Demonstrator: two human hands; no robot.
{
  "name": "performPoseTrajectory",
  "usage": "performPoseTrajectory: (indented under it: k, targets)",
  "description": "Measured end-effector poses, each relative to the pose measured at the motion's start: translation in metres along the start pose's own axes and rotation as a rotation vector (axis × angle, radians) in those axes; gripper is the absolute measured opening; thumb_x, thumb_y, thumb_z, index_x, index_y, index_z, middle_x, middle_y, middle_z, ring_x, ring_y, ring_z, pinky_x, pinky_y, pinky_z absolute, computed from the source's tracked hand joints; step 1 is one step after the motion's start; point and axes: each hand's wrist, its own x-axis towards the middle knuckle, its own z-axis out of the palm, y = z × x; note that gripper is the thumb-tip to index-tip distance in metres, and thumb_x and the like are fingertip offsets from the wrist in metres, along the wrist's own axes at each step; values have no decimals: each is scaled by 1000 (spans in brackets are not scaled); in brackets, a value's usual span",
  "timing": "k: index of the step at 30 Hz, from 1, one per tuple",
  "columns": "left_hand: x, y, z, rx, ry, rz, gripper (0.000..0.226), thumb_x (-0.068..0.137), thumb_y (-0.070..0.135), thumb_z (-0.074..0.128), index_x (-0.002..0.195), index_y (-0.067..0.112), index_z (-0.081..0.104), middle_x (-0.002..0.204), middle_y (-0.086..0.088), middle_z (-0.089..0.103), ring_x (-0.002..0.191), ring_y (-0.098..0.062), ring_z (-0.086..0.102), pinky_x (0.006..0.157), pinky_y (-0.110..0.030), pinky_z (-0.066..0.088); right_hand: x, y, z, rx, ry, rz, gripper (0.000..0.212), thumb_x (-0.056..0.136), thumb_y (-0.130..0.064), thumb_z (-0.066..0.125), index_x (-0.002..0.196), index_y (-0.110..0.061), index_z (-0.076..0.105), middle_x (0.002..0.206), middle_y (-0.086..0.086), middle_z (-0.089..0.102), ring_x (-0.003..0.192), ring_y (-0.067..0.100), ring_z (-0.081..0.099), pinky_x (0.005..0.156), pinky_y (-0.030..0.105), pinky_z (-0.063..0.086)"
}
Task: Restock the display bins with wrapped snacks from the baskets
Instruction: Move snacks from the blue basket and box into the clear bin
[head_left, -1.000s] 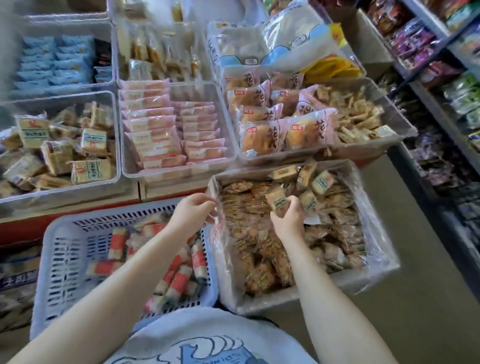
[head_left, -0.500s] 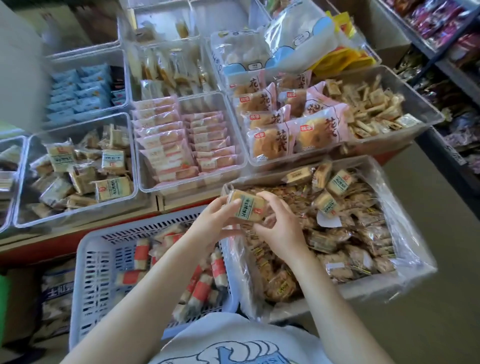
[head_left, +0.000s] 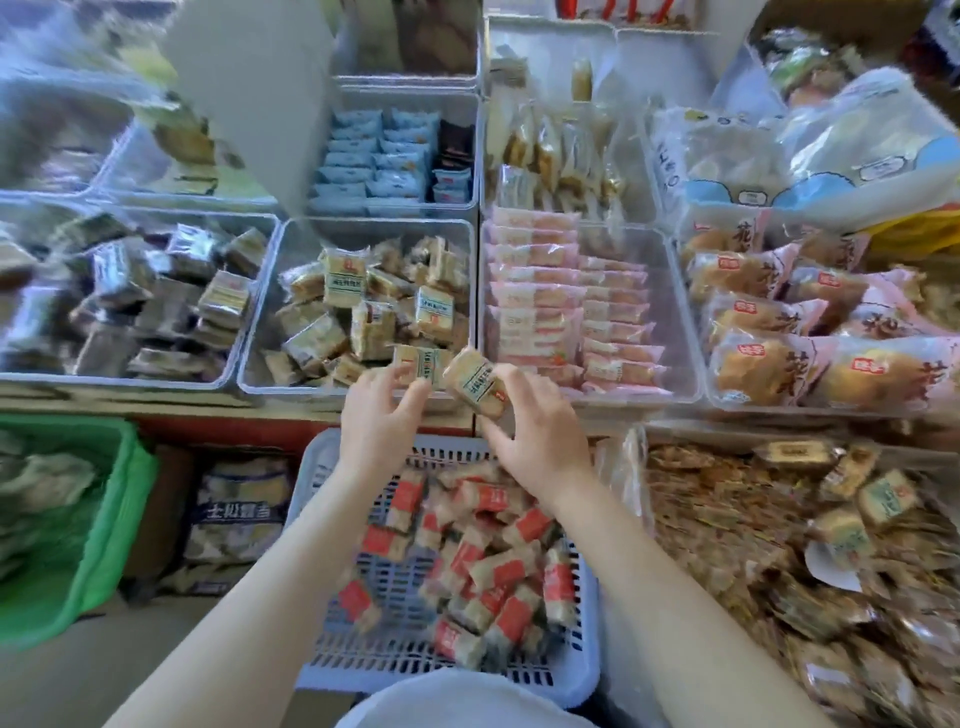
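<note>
two hands (head_left: 379, 421) (head_left: 535, 431), each holding one wrapped snack (head_left: 475, 382) over clear bin (head_left: 260, 338)

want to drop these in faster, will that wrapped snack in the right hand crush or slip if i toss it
The snack looks like a boxy block holding its shape in the right hand, so probably fairly stiff. Its glossy wrapper may be slippery. Likely light, as fingertips alone carry it.
</note>
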Motion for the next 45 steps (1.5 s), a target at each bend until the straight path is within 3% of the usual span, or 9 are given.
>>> performPoseTrajectory:
  k: [4,8,20,24,28,31,35,40,45]
  targets:
    - [8,-63,-13,363,-53,126,62,95,30,63,149,7,41,154,-15,40,149,-31,24,121,-42,21,61,-27,33,-34,54,23,45,90,-29,71,127,-13,52,99,9,65,88,28,61,68,38,53]
    - [2,-87,-16,440,-179,222,79,98,31,60,160,14,14,168,-7,7,155,-24,-8,123,-37,15,105,-55,69,-167,-1,9,39,93,-38,66,122,-15,54,96,11,61,92,30,58,78,41,51]
    - [10,-96,-16,381,-219,200,85,95,29,60,161,21,9,168,-2,2,153,-18,-18,124,-34,11,148,-78,95,-179,-141,150,56,92,-54,63,129,-16,44,120,12,57,105,31,59,86,47,52]
    - [10,-88,-19,443,-244,146,84,95,32,59,161,20,8,168,-5,2,154,-21,-14,124,-39,8,120,-72,76,-152,-266,17,46,99,-37,53,142,-23,45,127,9,54,119,28,49,97,45,40]
    - [5,-55,-17,476,-204,47,65,97,33,54,154,9,31,162,-17,23,152,-31,12,121,-44,21,51,-37,43,59,-61,50,36,96,-18,55,132,-17,61,111,8,58,105,27,54,90,44,47]
    - [-11,-14,2,362,-154,92,38,100,27,53,131,5,56,133,-15,54,122,-34,52,94,-43,44,-14,5,17,189,-2,243,21,96,-12,56,113,-8,69,109,9,62,99,26,60,85,36,49]
    - [-57,66,75,185,-525,172,20,102,29,51,117,22,63,101,-2,71,84,-24,68,68,-35,51,-120,89,-40,125,128,676,22,95,-21,51,97,-12,71,96,7,68,86,25,62,71,35,46]
    - [-111,129,167,114,-846,200,21,101,34,55,113,24,68,97,4,73,91,-17,70,85,-38,56,-239,189,-107,57,8,1129,24,100,-20,50,118,-16,65,99,6,69,86,26,62,68,34,50]
    - [-151,158,220,137,-887,98,13,96,27,57,96,28,70,86,1,75,90,-21,71,84,-35,55,-288,261,-122,-53,-109,1180,52,93,-18,57,144,-22,49,139,13,46,117,33,55,94,42,52]
